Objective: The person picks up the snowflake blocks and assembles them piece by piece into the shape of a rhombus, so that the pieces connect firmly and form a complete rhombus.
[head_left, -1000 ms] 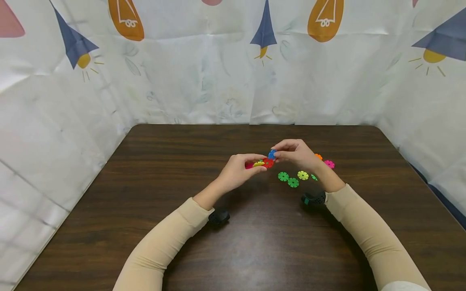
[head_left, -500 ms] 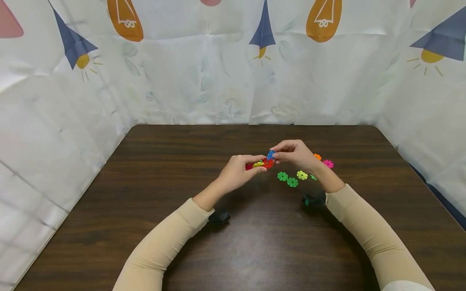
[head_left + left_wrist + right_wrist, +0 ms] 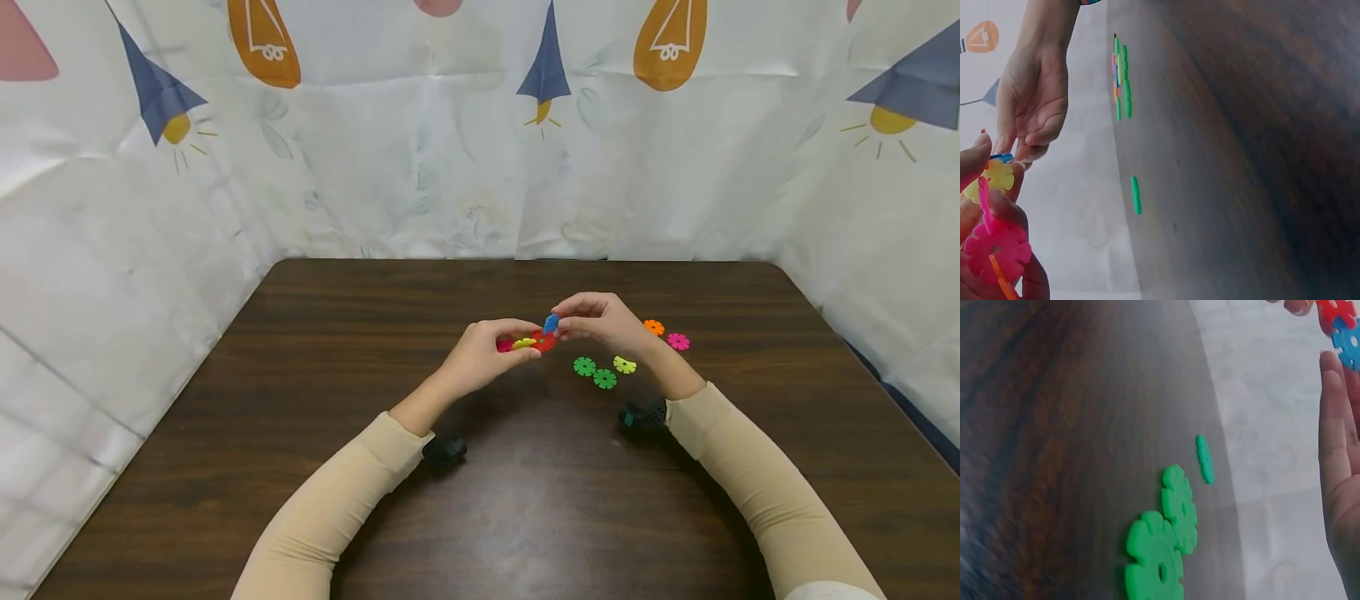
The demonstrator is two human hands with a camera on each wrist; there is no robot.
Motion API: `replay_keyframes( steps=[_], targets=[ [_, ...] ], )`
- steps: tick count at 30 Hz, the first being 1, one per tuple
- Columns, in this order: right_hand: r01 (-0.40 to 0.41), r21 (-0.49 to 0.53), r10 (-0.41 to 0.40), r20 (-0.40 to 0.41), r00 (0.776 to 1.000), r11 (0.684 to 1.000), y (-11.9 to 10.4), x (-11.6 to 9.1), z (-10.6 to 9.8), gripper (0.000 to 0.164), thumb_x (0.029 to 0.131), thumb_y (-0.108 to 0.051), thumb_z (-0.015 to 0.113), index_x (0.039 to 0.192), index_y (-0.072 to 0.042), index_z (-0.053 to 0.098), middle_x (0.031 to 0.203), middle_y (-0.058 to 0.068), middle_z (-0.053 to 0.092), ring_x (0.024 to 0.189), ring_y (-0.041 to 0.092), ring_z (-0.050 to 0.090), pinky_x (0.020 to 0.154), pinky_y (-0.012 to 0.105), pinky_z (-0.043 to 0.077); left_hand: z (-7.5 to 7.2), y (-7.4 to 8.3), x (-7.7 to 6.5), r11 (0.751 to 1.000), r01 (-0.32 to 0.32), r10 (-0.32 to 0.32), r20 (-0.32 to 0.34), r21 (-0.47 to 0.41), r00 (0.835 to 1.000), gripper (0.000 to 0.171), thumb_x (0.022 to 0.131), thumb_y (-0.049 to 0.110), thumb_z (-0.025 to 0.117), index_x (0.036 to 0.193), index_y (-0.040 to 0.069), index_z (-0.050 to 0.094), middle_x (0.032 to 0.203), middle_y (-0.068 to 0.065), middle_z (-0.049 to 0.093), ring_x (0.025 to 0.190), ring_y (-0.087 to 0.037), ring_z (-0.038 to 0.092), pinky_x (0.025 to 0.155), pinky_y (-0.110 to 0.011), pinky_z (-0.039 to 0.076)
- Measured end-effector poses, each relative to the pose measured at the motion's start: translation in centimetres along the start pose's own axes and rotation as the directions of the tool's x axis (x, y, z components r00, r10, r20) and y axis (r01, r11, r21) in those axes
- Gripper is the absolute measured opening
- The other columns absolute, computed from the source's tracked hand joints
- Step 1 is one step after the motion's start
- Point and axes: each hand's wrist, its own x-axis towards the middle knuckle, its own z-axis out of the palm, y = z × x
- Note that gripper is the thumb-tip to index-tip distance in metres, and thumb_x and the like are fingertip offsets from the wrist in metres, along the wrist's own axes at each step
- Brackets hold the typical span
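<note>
Over the table, my left hand (image 3: 476, 358) holds a linked chain of notched plastic snowflake discs between thumb and fingers. The left wrist view shows a pink disc (image 3: 999, 253), a yellow disc (image 3: 1001, 177) and part of an orange disc (image 3: 1002, 278) in that chain. A red disc (image 3: 543, 342) sits at its right end. My right hand (image 3: 611, 329) pinches a blue snowflake disc (image 3: 551, 323) at the red disc's upper edge. In the right wrist view the blue disc (image 3: 1349, 345) overlaps the red disc (image 3: 1338, 311). The left fingers partly hide the chain.
On the brown table (image 3: 375, 333) lie loose discs: green ones (image 3: 604, 379), a yellow one (image 3: 625, 365), an orange one (image 3: 654, 327) and a pink one (image 3: 678, 342), near my right forearm. A printed white curtain (image 3: 450, 167) stands behind the table.
Both hands have shifted slightly left together. The blue disc has turned more edge-on in the head view, and the orange loose disc shows more fully beside the right hand.
</note>
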Motion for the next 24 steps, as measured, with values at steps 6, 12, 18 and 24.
replay_keyframes(
  steps=[6,12,18,24],
  targets=[
    [-0.097,-0.119,0.091,-0.054,0.994,0.988,0.1,0.4,-0.5,0.020,0.101,0.000,0.064,0.118,-0.003,0.072,0.108,0.012,0.072,0.097,0.031,0.072,0.090,0.044,0.056,-0.2,-0.4,0.0,0.999,0.031,-0.031,-0.009,-0.009,0.999,0.036,0.090,0.021,0.082,0.123,0.009,0.074,0.102,-0.002,0.075,0.075,-0.017,0.061,0.066,-0.028,0.053],
    [-0.229,-0.272,0.219,-0.069,0.973,0.935,0.5,1.2,-0.9,0.027,0.100,-0.007,0.067,0.124,0.006,0.067,0.115,0.022,0.068,0.103,0.038,0.068,0.094,0.048,0.054,-0.3,-0.8,0.0,0.998,0.056,-0.056,-0.003,0.005,0.998,0.037,0.091,0.024,0.081,0.124,0.009,0.074,0.105,-0.003,0.075,0.077,-0.017,0.061,0.067,-0.028,0.053],
    [-0.302,-0.483,0.303,-0.079,0.950,0.822,1.1,2.5,-1.2,0.029,0.099,-0.011,0.069,0.124,0.004,0.068,0.103,0.017,0.071,0.088,0.031,0.066,0.081,0.036,0.056,-0.8,-1.1,0.1,0.997,0.075,-0.075,-0.016,0.021,0.997,0.037,0.093,0.024,0.079,0.126,0.009,0.073,0.110,-0.005,0.075,0.080,-0.017,0.064,0.070,-0.030,0.053],
    [-0.328,-0.595,0.356,-0.075,0.931,0.733,1.3,3.4,-1.0,0.031,0.097,-0.012,0.073,0.123,0.005,0.068,0.091,0.011,0.068,0.075,0.025,0.060,0.071,0.034,0.053,-0.9,-1.3,0.1,0.996,0.082,-0.081,-0.014,0.046,0.997,0.036,0.093,0.024,0.079,0.126,0.009,0.073,0.110,-0.005,0.075,0.080,-0.017,0.063,0.069,-0.030,0.053]
  ],
)
